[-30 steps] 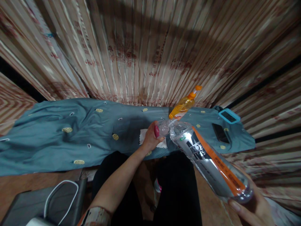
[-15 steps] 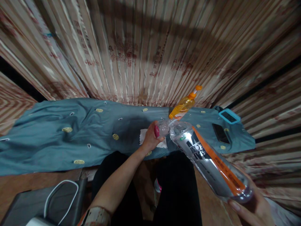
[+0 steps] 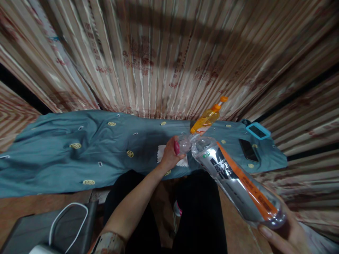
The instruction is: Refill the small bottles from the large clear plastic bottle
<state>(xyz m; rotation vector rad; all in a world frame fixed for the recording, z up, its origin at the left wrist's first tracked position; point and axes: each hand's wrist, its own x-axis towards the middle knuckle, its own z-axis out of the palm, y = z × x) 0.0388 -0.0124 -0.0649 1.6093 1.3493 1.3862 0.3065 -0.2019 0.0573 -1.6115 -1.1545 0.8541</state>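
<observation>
My left hand (image 3: 169, 157) is closed around a small clear bottle (image 3: 184, 144) with a pink part at its near end. My right hand (image 3: 288, 225) grips the base of a large clear plastic bottle (image 3: 233, 180) with a silver and orange label. The large bottle is tilted, its neck end down toward the small bottle's top. The two tops are close together; whether they touch I cannot tell. Below my left hand lies a white cloth or tissue (image 3: 182, 162). Just behind the bottles stands a pump bottle (image 3: 205, 120) of orange liquid with an orange top.
A green patterned cloth (image 3: 100, 141) covers the long low surface. At its right lie a black phone (image 3: 248, 150) and a blue-framed device (image 3: 258, 131). Pleated curtains (image 3: 159, 70) hang behind. At lower left, a grey box-like surface (image 3: 34, 225) carries a white cable (image 3: 86, 208).
Almost nothing differs. Both hands and bottles keep their places, with only a very slight shift of the large bottle.
</observation>
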